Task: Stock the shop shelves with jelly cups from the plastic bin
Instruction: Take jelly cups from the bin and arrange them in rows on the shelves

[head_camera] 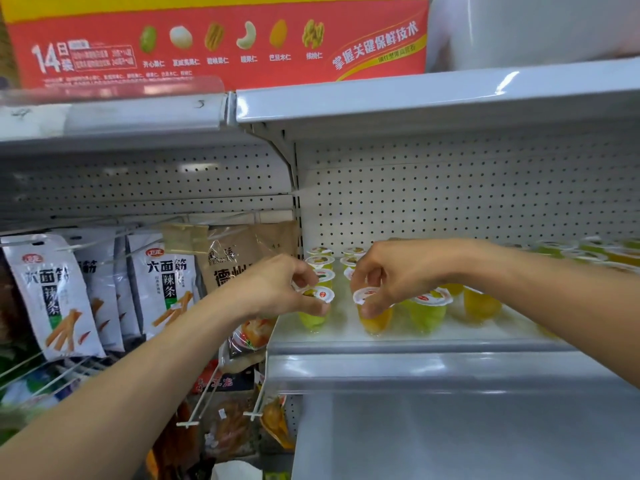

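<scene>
Two cups were in our grip, one per hand. Our left hand [277,289] curled fingers and thumb round a green cup [313,318] just under its white lid. Our right hand [391,271] pinched an orange cup [375,323] the same way, thumb at the front. Both cups were upright at the front of the shelf [415,346], near each other but apart; we could not tell whether they rested on it.

Just right of the orange cup stood a second green cup [427,315]. Beyond that stood a second orange cup [481,304], under our right forearm. Behind our hands we counted six lids [320,261], in two columns of three running back towards the pegboard [450,202]. Far right on the same shelf sat a cluster [588,252] of more cups, too blurred to count.

Left of the shelf, three white bags [166,282] and one brown bag [242,258] hung on hooks. Above, on the top shelf, lay one red box [221,39] picturing six kinds of nut.
</scene>
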A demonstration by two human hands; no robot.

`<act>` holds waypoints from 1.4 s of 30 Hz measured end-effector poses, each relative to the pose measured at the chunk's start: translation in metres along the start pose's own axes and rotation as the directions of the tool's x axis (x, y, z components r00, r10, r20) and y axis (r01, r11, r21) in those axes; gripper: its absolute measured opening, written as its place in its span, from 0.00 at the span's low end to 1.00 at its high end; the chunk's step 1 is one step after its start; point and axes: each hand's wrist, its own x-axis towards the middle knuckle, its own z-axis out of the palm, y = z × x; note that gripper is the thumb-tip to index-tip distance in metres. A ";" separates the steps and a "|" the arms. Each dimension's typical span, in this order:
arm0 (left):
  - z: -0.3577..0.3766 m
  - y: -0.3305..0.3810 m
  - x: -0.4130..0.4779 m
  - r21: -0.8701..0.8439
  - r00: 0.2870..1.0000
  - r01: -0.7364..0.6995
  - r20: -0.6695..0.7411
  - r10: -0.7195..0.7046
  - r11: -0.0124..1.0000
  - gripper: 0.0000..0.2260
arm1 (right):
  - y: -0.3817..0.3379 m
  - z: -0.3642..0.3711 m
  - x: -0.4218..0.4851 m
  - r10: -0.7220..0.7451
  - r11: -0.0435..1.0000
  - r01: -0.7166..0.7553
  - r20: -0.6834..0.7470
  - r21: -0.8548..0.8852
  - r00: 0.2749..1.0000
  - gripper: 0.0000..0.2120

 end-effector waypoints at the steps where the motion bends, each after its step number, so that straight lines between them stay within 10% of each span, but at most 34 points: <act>1: 0.001 0.000 0.000 -0.021 1.000 0.006 0.001 -0.006 1.000 0.21 | 0.000 0.001 0.000 -0.003 1.000 0.003 -0.005 -0.007 1.000 0.21; 19: -0.003 0.007 -0.011 -0.110 0.998 0.021 0.062 -0.014 0.994 0.24 | -0.002 0.012 -0.008 0.054 0.993 -0.041 -0.119 0.108 0.992 0.18; 26: -0.014 0.021 -0.005 -0.134 0.990 -0.072 -0.132 0.055 0.988 0.18 | 0.047 -0.035 -0.046 0.149 0.976 -0.073 -0.386 0.204 0.910 0.06; 42: 0.019 0.104 0.165 0.040 0.990 -0.116 -0.071 0.118 0.992 0.10 | 0.174 -0.057 0.035 0.029 0.998 -0.033 -0.077 -0.050 0.997 0.11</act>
